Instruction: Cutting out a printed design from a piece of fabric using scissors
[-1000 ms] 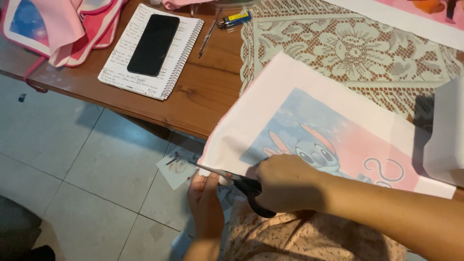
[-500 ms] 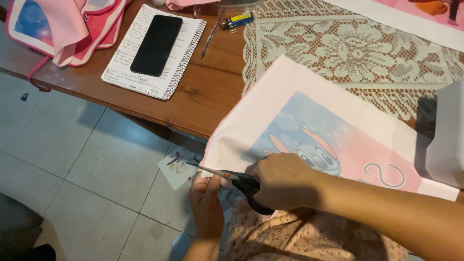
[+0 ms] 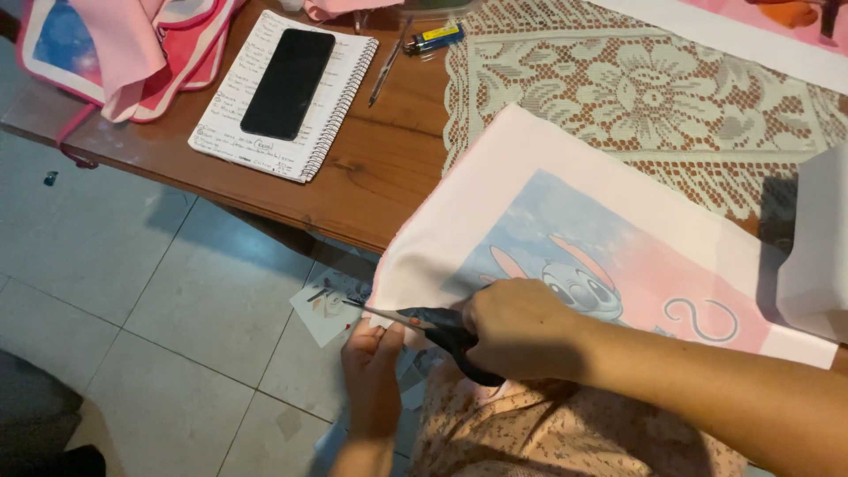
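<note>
I see my right hand (image 3: 521, 329) closed around the black handles of the scissors (image 3: 424, 322). The fingers are curled tight through and over the handles, so I cannot see how far the handles are pressed together. The thin blades point to the left, and they look almost shut, with their tip at the lower left corner of the printed cloth (image 3: 565, 238).

My left hand (image 3: 371, 371) is below that corner, palm turned up, over the floor. Its fingers (image 3: 389, 340) are nearly straight, only a little bent, and their tips touch the edge of the cloth from below, just beside the blades. I cannot tell if the thumb pinches the cloth, because the scissors hide it.

The cloth lies on the wooden table (image 3: 389, 168) and hangs over its near edge. It is white at the border, with a blue and pink cartoon picture in the middle. It partly covers a lace mat (image 3: 636, 88).

Further left on the table there is a spiral notebook (image 3: 238, 124) with a black phone (image 3: 288, 81) on it, and a pen (image 3: 387, 66) near it.
</note>
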